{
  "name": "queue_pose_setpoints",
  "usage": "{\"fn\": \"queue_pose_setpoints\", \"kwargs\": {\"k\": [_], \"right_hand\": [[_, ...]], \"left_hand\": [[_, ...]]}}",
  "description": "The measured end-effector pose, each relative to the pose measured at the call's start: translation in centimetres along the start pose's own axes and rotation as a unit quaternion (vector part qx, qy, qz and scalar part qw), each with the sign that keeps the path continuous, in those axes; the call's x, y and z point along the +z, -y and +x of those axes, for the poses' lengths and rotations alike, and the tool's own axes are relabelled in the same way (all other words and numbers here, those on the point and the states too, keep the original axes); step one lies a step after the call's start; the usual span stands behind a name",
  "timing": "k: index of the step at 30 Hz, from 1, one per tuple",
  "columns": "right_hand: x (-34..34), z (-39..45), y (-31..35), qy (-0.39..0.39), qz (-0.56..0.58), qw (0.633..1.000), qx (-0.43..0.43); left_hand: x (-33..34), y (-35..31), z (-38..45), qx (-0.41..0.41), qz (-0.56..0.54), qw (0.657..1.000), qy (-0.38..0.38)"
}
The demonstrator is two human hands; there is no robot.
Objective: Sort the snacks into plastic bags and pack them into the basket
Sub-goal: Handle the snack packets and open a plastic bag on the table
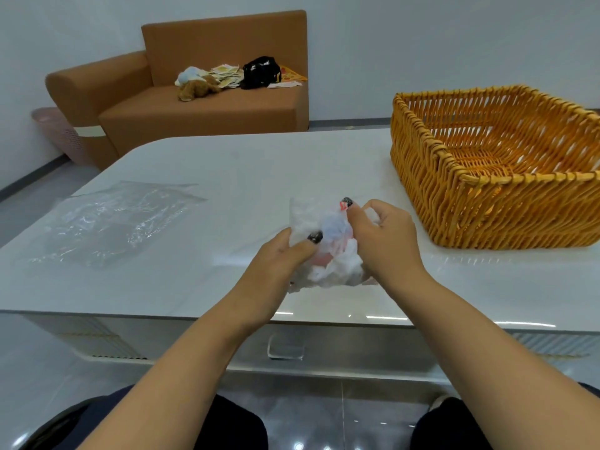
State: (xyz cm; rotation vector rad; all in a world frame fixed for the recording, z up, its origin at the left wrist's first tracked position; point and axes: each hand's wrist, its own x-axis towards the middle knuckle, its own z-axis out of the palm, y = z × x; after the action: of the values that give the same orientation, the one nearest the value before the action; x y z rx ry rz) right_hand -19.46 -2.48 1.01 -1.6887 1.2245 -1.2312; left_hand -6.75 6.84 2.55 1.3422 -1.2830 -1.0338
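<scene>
Where the two forearms meet just below the middle of the frame, a crumpled white plastic bag (328,251) is gripped from both sides — the left hand (282,254) is curled round its left edge with the thumb pressed on top, and the right hand (386,238) is clenched on its right side with the fingertips pinching the film. Pink and bluish shapes are seen through the plastic, though what they are cannot be told. The bag is held just above the near part of the white table (227,164). A flat, clear plastic bag (110,219) is spread on the tabletop at the left of the frame, well apart from the hands. The woven basket (496,164) is set at the upper right of the frame, on the table — no contents are visible inside it. A brown sofa (201,105) with a black bag (261,71) and soft toys (194,84) on its seat is seen at the upper left, beyond the table.
</scene>
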Motion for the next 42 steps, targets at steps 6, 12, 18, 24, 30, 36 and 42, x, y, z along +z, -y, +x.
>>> {"fn": "queue_pose_setpoints", "kwargs": {"k": [6,12,18,24,30,36,42], "right_hand": [[2.1,-0.1,2.0,-0.022,0.019,1.000,-0.002],[4.5,-2.9,3.9,0.027,0.076,0.996,0.027],[8.7,-7.8,4.8,0.170,0.084,0.978,0.081],[16.5,-15.9,3.1,0.305,0.038,0.937,0.164],[23.1,-21.8,1.0,0.432,-0.032,0.890,0.142],[25.1,-24.5,-1.9,0.567,-0.200,0.799,-0.025],[25.2,-25.6,-5.6,0.649,-0.285,0.702,-0.073]], "left_hand": [[-0.3,-0.9,-1.5,0.050,0.060,0.992,-0.099],[-1.6,0.6,-4.4,0.096,0.020,0.961,-0.257],[-5.0,5.6,-8.5,0.038,-0.048,0.923,-0.380],[-9.1,12.1,-16.0,-0.065,-0.061,0.881,-0.464],[-14.8,19.3,-23.7,-0.177,-0.105,0.779,-0.592],[-19.3,24.3,-26.7,-0.273,0.072,0.701,-0.654],[-20.7,31.8,-26.6,-0.315,0.280,0.764,-0.488]]}}
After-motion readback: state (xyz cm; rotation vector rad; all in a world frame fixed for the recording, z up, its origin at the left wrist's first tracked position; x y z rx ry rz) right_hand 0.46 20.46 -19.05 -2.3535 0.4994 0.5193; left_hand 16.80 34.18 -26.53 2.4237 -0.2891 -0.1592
